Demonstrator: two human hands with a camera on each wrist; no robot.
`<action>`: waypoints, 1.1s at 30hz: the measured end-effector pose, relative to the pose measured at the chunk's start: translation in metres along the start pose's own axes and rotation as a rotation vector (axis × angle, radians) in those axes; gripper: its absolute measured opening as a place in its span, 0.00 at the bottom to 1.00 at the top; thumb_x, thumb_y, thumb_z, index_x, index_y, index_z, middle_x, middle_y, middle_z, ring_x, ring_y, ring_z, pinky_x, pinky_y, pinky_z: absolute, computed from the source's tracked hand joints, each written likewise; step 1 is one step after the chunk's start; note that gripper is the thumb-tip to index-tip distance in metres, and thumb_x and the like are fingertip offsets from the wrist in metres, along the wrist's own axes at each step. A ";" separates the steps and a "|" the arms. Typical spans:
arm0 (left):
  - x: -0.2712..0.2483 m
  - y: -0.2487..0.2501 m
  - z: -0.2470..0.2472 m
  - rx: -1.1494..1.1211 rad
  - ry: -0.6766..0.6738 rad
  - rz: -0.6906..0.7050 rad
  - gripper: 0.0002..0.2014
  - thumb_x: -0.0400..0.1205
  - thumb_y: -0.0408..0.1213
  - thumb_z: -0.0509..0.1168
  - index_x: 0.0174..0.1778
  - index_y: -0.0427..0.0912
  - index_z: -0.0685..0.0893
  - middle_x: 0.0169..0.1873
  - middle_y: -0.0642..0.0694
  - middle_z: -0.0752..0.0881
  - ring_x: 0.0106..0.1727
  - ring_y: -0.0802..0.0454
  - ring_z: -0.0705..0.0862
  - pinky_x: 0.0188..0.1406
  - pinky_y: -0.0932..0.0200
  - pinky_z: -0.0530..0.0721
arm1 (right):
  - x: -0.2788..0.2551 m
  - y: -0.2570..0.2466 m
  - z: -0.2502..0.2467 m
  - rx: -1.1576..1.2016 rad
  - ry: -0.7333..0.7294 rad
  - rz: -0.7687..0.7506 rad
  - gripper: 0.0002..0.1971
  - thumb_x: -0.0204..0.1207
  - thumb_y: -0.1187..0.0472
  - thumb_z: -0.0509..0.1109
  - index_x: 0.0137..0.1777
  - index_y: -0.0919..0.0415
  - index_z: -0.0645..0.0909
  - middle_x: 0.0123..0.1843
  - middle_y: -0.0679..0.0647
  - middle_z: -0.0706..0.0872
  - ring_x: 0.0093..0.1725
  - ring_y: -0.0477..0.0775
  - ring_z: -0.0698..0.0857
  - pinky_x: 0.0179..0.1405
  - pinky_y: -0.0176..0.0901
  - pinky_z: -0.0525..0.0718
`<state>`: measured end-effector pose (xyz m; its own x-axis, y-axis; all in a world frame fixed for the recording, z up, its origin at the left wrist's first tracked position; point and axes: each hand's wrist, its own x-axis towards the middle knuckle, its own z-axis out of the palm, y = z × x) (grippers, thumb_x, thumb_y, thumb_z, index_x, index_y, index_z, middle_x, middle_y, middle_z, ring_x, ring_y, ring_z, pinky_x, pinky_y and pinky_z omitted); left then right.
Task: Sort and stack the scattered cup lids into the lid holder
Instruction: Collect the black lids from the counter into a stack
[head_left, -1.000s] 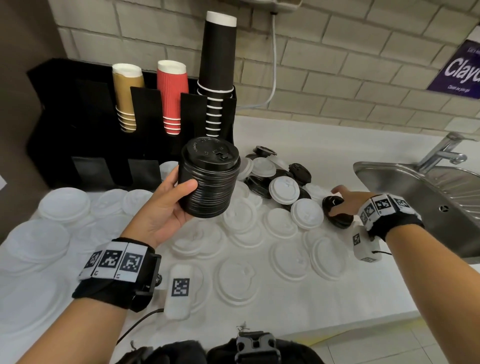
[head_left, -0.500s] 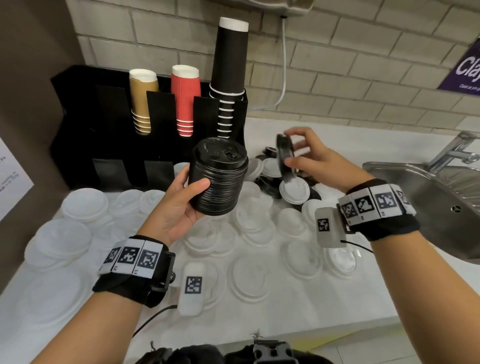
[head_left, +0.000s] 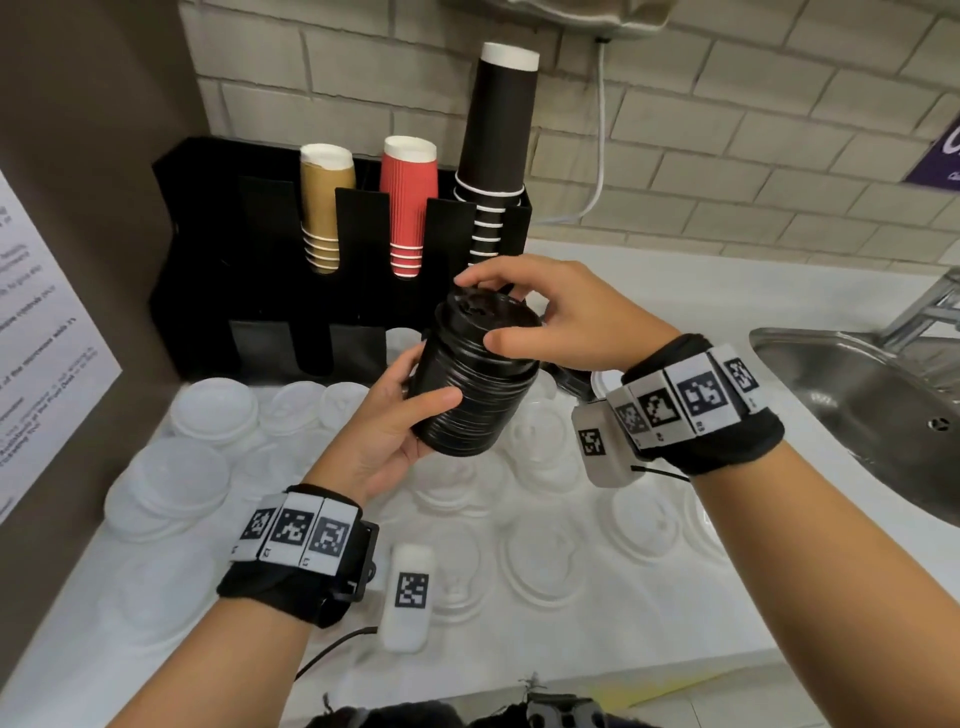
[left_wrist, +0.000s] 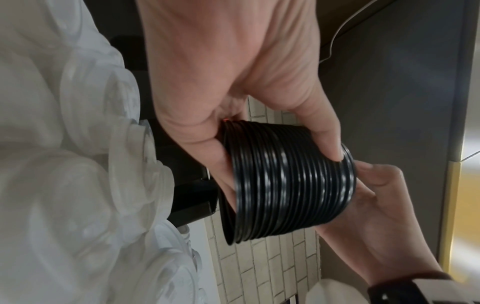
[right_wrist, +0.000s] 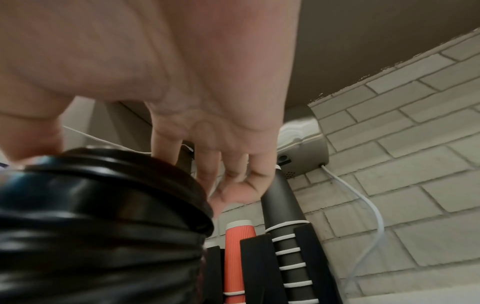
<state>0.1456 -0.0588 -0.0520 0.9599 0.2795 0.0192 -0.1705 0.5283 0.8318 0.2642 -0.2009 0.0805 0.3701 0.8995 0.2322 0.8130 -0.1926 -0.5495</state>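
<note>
Here, a person's left hand (head_left: 384, 431) grips a tall stack of black lids (head_left: 475, 379), thumb in front and fingers curled round the back, holding it tilted above the bench (head_left: 519, 649). The right hand (head_left: 561, 322) is over the top of the stack, its fingers (head_left: 475, 278) bent on the far rim and its thumb on the near rim of the top lid (head_left: 480, 309), apparently seating it. The stack is in the air, just in front of the black lid holder (head_left: 270, 291), which carries tan, red and black paper cups. White lids (head_left: 550, 566) lie scattered over the bench below, and a steel sink (head_left: 857, 395) sits to the right.

Risks, as a judgement: the stack is tilted and gripped low, so a hard push on one edge could fan the upper lids loose or tip them off. A lid seated crookedly would likely make the stack lean and perhaps jam in the holder. Dropped lids could mix with the white ones or roll toward the sink.
</note>
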 end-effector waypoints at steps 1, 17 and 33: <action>0.000 0.000 -0.001 -0.004 -0.001 -0.001 0.28 0.70 0.32 0.72 0.67 0.54 0.81 0.55 0.49 0.90 0.56 0.51 0.89 0.43 0.57 0.88 | 0.001 -0.001 0.001 0.006 -0.016 0.005 0.24 0.72 0.63 0.75 0.68 0.51 0.79 0.56 0.42 0.81 0.50 0.30 0.78 0.44 0.19 0.74; 0.004 0.009 -0.009 -0.062 0.055 0.068 0.27 0.69 0.32 0.72 0.66 0.47 0.80 0.55 0.47 0.90 0.57 0.49 0.89 0.45 0.55 0.89 | -0.003 0.040 -0.032 0.013 0.163 0.283 0.16 0.80 0.51 0.68 0.67 0.46 0.78 0.62 0.47 0.83 0.52 0.39 0.82 0.40 0.23 0.76; -0.007 0.011 -0.012 -0.032 0.123 0.136 0.26 0.73 0.34 0.68 0.69 0.49 0.79 0.59 0.47 0.89 0.60 0.48 0.88 0.46 0.54 0.89 | -0.034 0.180 -0.004 -0.665 -0.378 0.814 0.45 0.66 0.46 0.79 0.80 0.44 0.59 0.78 0.64 0.56 0.73 0.77 0.66 0.69 0.66 0.74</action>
<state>0.1341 -0.0454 -0.0490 0.8933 0.4453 0.0610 -0.3062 0.5037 0.8078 0.3995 -0.2680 -0.0230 0.8331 0.4492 -0.3227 0.5111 -0.8482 0.1389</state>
